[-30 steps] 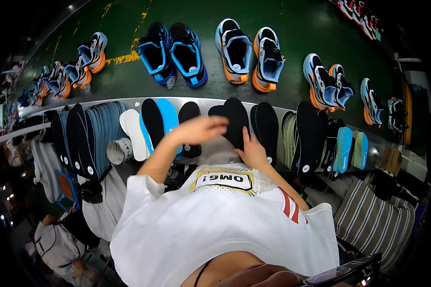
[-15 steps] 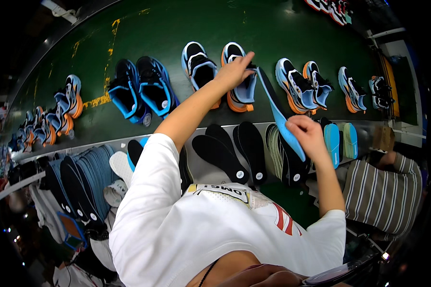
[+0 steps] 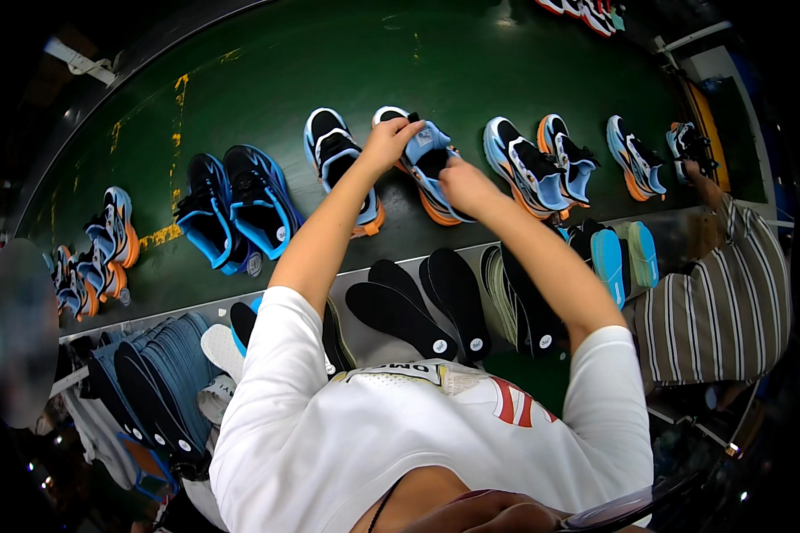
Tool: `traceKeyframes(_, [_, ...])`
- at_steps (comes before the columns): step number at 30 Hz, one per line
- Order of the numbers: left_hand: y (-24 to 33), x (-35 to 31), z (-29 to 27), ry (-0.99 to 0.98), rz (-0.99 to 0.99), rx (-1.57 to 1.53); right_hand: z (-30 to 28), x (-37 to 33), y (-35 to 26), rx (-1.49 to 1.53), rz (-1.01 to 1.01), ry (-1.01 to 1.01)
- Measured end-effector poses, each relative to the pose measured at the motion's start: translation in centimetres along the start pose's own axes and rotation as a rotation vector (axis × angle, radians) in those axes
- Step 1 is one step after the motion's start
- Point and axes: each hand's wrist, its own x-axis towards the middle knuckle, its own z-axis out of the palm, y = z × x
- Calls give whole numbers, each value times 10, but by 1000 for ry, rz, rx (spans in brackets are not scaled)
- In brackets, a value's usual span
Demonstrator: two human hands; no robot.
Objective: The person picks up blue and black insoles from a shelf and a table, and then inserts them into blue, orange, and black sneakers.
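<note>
A black, white and light-blue sneaker with an orange sole [image 3: 436, 211] stands on the green bench, toe pointing away. My left hand [image 3: 391, 144] is closed on its tongue [image 3: 428, 137], drawing it up so the pale blue lining shows. At the shoe's collar is my right hand [image 3: 468, 188], fingers curled around the heel end of an insole; the fingertips and most of the insole are hidden by the hand and shoe. Just left stands a matching sneaker [image 3: 331, 133].
Black-and-blue shoes [image 3: 256, 182] are farther left, more orange-soled sneakers [image 3: 520, 160] to the right. Black insoles [image 3: 453, 289] and blue-grey insole stacks [image 3: 164, 364] line the near edge. A co-worker in a striped shirt [image 3: 720, 302] reaches toward the far-right shoe.
My right hand has carried the insole from the bench's near edge up into the shoe. My left hand has shifted left and now holds the tongue. The view has shifted slightly.
</note>
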Motion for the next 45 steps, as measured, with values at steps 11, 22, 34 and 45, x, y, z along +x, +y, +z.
traceKeyframes(11, [-2,-7,1,-53,21,88,-35,-1,-7,-96,9,-286])
traceKeyframes(22, [-5,-8,0,-16,-24,77,27,23,3,-280,-117,-15])
traceKeyframes(34, [-8,-9,-4,-69,-38,30,29,41,0,-510,-81,-412])
traceKeyframes(45, [-8,-9,2,5,6,42,15,51,6,-698,-481,-553])
